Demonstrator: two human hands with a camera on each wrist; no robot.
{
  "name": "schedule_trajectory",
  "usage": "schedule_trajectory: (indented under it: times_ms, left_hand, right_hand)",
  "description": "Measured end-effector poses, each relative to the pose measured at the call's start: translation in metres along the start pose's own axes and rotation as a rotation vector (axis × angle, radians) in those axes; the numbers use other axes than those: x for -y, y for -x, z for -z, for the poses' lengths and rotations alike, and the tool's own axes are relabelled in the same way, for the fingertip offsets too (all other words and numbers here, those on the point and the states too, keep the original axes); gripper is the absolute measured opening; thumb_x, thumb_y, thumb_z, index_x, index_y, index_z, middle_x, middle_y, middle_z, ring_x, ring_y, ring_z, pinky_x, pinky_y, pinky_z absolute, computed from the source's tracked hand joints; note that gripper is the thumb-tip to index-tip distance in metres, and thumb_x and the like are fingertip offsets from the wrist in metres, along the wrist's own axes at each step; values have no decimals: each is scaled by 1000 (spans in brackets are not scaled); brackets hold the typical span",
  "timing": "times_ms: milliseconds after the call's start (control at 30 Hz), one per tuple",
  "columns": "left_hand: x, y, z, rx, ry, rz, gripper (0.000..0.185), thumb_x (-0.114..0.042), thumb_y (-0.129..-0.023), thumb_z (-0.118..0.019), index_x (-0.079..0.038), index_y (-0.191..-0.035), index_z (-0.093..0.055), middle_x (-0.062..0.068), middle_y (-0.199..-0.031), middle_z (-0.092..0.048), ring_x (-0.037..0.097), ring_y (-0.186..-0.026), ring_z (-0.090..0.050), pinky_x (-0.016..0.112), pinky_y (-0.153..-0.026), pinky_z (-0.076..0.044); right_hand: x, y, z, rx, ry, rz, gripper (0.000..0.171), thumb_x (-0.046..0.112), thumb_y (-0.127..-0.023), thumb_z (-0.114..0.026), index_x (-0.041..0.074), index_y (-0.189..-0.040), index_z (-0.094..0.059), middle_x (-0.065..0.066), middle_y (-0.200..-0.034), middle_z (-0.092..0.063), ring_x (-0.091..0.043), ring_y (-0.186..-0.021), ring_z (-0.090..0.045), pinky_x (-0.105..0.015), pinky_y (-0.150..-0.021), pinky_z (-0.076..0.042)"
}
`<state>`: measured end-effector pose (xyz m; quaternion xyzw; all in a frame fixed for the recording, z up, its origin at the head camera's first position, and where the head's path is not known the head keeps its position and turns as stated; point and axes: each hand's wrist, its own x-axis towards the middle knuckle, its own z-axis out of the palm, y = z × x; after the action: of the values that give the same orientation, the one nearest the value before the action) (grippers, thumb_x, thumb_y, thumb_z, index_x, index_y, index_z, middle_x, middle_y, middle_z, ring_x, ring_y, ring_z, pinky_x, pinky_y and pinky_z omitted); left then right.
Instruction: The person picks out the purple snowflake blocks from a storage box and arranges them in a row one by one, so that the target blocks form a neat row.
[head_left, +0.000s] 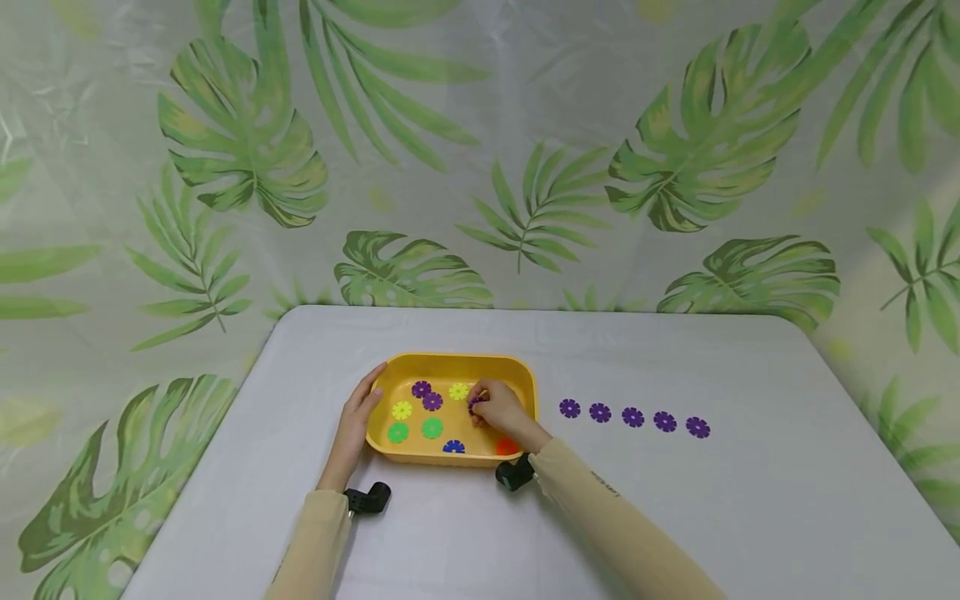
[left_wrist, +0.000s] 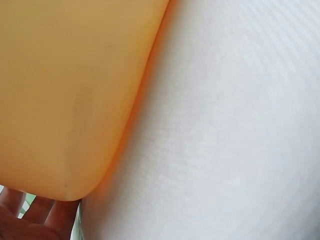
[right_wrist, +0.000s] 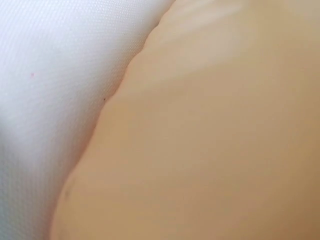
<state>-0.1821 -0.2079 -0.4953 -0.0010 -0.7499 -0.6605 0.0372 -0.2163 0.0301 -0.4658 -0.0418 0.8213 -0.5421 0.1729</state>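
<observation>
The right hand [head_left: 498, 406] pinched a purple disc [head_left: 476, 404] over the tray [head_left: 480, 364], while the left hand [head_left: 354, 421] lay nearly straight-fingered against the tray's left side. The disc looked light, stiff, perhaps slick, best taken by its notched edge.

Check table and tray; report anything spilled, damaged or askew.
Nothing looks spilled or visibly damaged. The row of five purple discs right of the yellow tray looks slightly askew: it slants, out of parallel with the table's far edge.
</observation>
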Motion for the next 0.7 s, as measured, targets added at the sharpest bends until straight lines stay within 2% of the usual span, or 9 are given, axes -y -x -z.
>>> schedule_trajectory:
  times_ms: [100,200,300,367,433,533,700]
  left_hand:
    - [-1,0,0,-2,-2,7,43,-25,-105,-38,-20,-147,-39,-2,-152,-32,15,-141,-21,36,-116,-15]
    - [-5,1,1,6,0,18,43,-23,-105,-37,-19,-148,-38,-1,-153,-31,15,-142,-20,36,-116,-14]
    - [-14,4,-1,20,19,32,43,-19,-105,-36,-15,-148,-37,3,-154,-29,19,-142,-18,38,-117,-13]
    - [-22,7,-2,30,21,38,44,-17,-105,-35,-12,-149,-35,6,-154,-28,21,-143,-17,39,-117,-13]
    - [-30,10,-3,37,13,41,44,-15,-105,-34,-9,-149,-34,8,-155,-27,23,-143,-17,40,-116,-13]
    - [-36,13,-4,39,-2,43,45,-15,-105,-34,-8,-149,-33,9,-154,-27,24,-143,-18,40,-116,-14]
    - [-18,6,-1,24,18,41,44,-18,-105,-35,-13,-149,-35,5,-154,-28,20,-142,-19,38,-116,-15]
  right_hand:
    - [1,2,4,17,-48,-9,7,-4,-93,-55,-1,-98,-57,-9,-78,-57,-18,-60,-54,-23,-58,-51]
    - [3,7,14,46,-88,27,9,0,-94,-55,-1,-103,-58,-8,-74,-55,-16,-56,-48,-21,-52,-45]
    - [8,16,29,67,-105,70,13,3,-95,-56,-1,-107,-59,-8,-76,-55,-14,-54,-46,-21,-50,-43]
    - [11,22,42,72,-99,90,17,7,-95,-57,-1,-110,-59,-8,-80,-56,-13,-55,-47,-22,-52,-45]
    - [12,28,59,71,-98,102,19,9,-96,-57,-2,-112,-59,-9,-86,-57,-14,-59,-48,-23,-56,-48]
    - [6,38,88,52,-93,115,23,10,-97,-55,-4,-114,-56,-10,-86,-58,-16,-61,-50,-27,-59,-51]
    - [-31,59,146,-38,-97,108,27,9,-99,-52,-8,-119,-52,-12,-85,-58,-16,-64,-53,-30,-61,-54]
